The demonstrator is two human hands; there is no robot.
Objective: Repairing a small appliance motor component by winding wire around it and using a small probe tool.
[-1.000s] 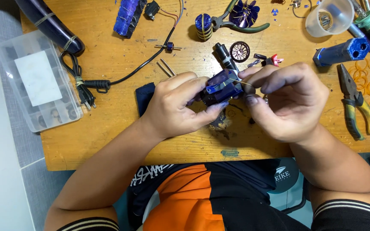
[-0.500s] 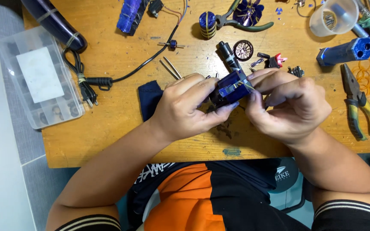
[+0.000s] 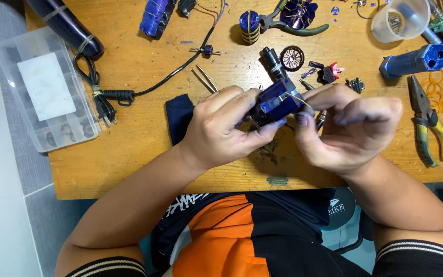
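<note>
Fingers of the left hand (image 3: 221,131) and right hand (image 3: 349,131) pinch 1 small blue part (image 3: 278,100) at frame centre, above the table (image 3: 144,154).

A clear plastic box (image 3: 47,97) at left bears 1 white rectangular label (image 3: 46,86).
</note>
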